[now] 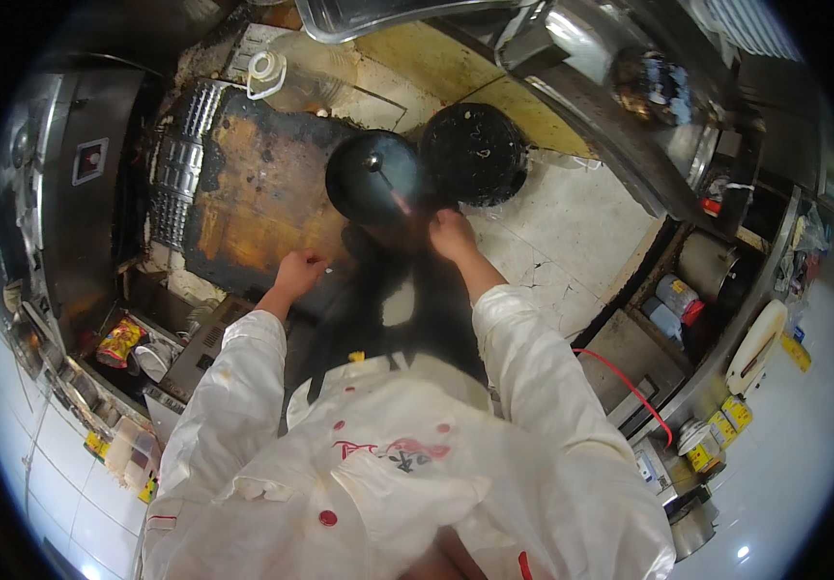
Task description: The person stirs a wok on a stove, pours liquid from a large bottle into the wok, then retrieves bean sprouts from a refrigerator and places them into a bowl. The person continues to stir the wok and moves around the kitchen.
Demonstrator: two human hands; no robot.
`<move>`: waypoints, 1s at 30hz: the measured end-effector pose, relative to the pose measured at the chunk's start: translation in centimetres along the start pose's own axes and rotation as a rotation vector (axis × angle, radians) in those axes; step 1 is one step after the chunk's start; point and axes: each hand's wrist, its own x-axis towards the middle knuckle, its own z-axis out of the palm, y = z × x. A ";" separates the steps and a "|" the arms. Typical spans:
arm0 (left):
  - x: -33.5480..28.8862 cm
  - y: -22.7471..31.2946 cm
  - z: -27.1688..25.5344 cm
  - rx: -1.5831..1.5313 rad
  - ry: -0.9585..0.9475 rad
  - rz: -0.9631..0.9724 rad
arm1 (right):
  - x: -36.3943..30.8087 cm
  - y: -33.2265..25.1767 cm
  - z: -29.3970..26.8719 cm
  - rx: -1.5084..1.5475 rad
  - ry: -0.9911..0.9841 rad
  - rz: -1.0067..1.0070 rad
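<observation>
A dark round wok point(351, 184) is in front of me, with a ladle point(374, 163) lying in it. The ladle's reddish handle end points toward me. My right hand point(451, 235) is closed beside the wok's near right edge; what its fingers grip, if anything, is hidden. Off to the left, apart from the wok, my left hand point(301, 273) hangs with curled fingers and nothing visible in them. Below it spreads a dark, rust-stained mat or board point(267, 184) on the floor.
Right of the wok stands a black round tub point(473, 155). A clear plastic jug point(287, 82) with a white cap is at the far side. Steel cabinets point(98, 155) flank the left; a shelf with a pot point(705, 263) and bottles point(673, 295) lies right. A red hose point(630, 387) curves nearby.
</observation>
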 end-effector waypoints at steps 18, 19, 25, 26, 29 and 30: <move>1.9 -12.3 14.5 -0.357 -0.103 -0.328 | 18.2 14.4 14.4 1.625 0.387 0.883; 2.0 -12.8 14.7 -0.367 -0.112 -0.364 | 18.5 14.5 14.5 1.598 0.432 0.876; 2.4 -12.3 14.9 -0.330 -0.099 -0.348 | 13.2 12.1 16.1 1.566 0.406 0.836; 2.5 -11.9 14.9 -0.351 -0.093 -0.327 | 11.4 11.3 16.7 1.538 0.342 0.814; 2.3 -10.9 14.7 -0.401 -0.071 -0.290 | 7.7 9.1 19.1 1.439 0.242 0.776; 2.3 -10.8 14.6 -0.398 -0.066 -0.276 | 7.1 8.7 19.9 1.324 0.186 0.759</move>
